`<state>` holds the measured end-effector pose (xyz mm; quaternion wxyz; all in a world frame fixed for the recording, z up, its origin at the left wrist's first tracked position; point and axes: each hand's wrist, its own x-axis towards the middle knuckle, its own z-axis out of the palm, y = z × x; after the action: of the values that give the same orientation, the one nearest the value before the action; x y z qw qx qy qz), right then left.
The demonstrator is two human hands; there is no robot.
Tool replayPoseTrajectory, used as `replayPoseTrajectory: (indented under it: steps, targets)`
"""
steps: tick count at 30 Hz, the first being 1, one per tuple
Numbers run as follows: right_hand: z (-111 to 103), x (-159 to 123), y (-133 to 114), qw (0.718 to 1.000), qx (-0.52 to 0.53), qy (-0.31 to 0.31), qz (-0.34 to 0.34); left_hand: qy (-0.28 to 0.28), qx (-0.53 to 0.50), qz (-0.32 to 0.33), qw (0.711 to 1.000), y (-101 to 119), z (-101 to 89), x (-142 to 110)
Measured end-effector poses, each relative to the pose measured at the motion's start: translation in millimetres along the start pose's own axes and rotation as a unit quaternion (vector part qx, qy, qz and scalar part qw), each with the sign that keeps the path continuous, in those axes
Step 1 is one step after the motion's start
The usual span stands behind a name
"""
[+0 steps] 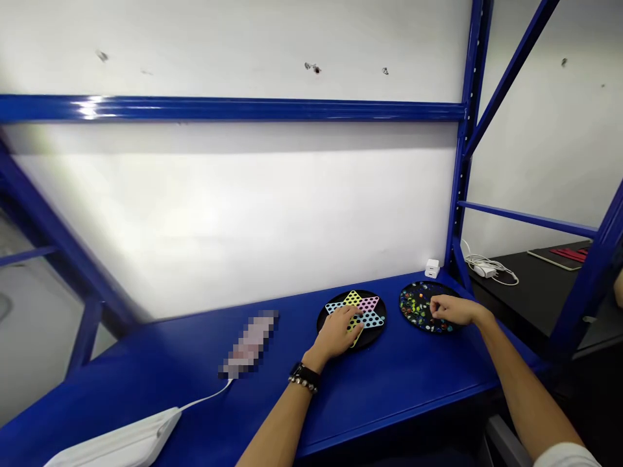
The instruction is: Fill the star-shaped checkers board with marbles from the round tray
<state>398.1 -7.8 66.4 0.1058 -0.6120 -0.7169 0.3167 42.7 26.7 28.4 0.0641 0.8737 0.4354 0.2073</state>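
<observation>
Open grip: left hand [339, 332] lies spread on the Chinese checkers board [370, 303]; right hand [450, 311] curls over glass marbles [413, 306] in a round black tray [428, 283] just right of that board, and I cannot tell if it holds one. I'd fingertip-pinch those hard, slippery marbles and take the light-looking, stiff board by its rim.

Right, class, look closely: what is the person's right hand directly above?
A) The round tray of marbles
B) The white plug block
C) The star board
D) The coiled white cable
A. The right hand sits over the round tray of marbles, while the left hand is on the star board.
</observation>
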Motion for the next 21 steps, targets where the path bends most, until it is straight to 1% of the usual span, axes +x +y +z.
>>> replayPoseTrajectory:
  steps: [4, 8, 10, 12, 13, 15, 16, 17, 19, 21]
  targets:
    - [-2, -6, -6, 0.996, -0.061, -0.048, 0.046, 0.001, 0.005, 0.010, 1.000, -1, 1.2, 1]
    - [2, -4, -10, 0.993, -0.079, -0.066, 0.053, 0.001, 0.006, 0.011, 1.000, -4, 2.7, 1]
    - [2, -3, -10, 0.993, -0.082, -0.069, 0.045, -0.001, 0.006, 0.011, 1.000, -4, 3.0, 1]
    - [1, -1, -8, 0.996, -0.060, -0.069, 0.020, -0.001, 0.007, 0.012, 1.000, -4, 2.9, 0]
    - [0, -1, -6, 0.998, -0.029, -0.060, -0.002, -0.001, 0.007, 0.012, 1.000, -4, 2.7, 0]
    - [-2, 0, -2, 0.995, 0.083, -0.014, -0.059, 0.002, 0.005, 0.011, 1.000, -3, 2.2, 0]
    - [-4, 0, 1, 0.983, 0.161, 0.015, -0.086, 0.003, 0.004, 0.010, 1.000, -2, 1.8, 0]
    - [-5, 1, 4, 0.962, 0.246, 0.042, -0.111, 0.003, 0.003, 0.008, 1.000, -1, 1.5, -1]
    - [-9, 5, 9, 0.899, 0.407, 0.082, -0.142, 0.002, 0.004, 0.005, 1.000, 0, 0.7, -1]
    - [-13, 13, 12, 0.828, 0.528, 0.108, -0.152, -0.001, 0.005, 0.005, 1.000, 1, 0.1, -1]
